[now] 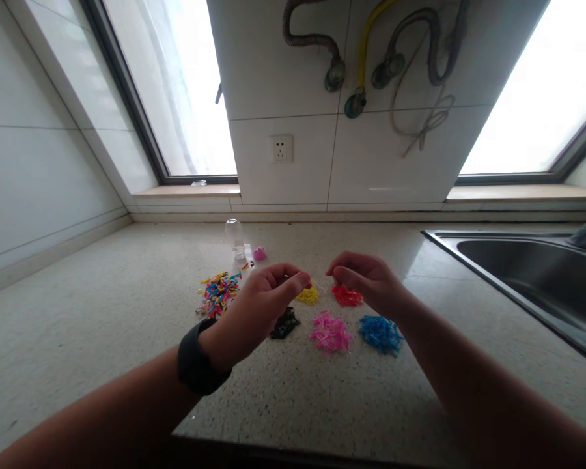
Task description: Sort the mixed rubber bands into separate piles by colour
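Note:
My left hand [275, 293], with a dark band on its wrist, hovers over the counter with thumb and forefinger pinched beside a pile of yellow rubber bands [308, 294]. My right hand [364, 277] is also pinched, above a pile of red rubber bands [346, 296]. Whatever either pinch holds is too small to make out. Nearer me lie piles of black bands [286, 324], partly behind my left hand, pink bands [331, 332] and blue bands [381, 334]. To the left is a mixed-colour heap of bands [219, 293].
A clear plastic bottle [234, 238] stands behind the mixed heap, with a pink cap [259, 253] close by. A steel sink [517, 251] is set into the counter [127, 312] at right. The tiled wall with a socket [282, 148] and hoses rises behind.

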The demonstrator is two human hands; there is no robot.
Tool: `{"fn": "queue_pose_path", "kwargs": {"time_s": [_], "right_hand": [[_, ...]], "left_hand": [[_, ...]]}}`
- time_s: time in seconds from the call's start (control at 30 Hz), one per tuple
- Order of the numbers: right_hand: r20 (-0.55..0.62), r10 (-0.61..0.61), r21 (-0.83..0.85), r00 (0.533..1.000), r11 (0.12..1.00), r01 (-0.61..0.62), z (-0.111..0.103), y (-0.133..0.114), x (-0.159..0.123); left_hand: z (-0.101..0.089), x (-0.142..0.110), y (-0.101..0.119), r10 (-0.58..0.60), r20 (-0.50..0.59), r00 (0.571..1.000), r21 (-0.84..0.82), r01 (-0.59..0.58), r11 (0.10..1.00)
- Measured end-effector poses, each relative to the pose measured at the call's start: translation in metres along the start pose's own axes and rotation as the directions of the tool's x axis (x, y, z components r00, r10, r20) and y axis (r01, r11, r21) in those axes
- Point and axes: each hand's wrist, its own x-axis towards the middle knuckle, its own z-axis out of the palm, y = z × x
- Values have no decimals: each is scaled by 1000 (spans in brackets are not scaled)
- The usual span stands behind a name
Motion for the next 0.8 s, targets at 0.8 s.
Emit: {"fn": "queue_pose_path", "kwargs": {"time_s": [0.8], "right_hand": [[-48,-65,274,997,959,75,25,-13,-8]], "left_hand": [[2,0,-1,-66,-11,998,-72,65,995]]}}
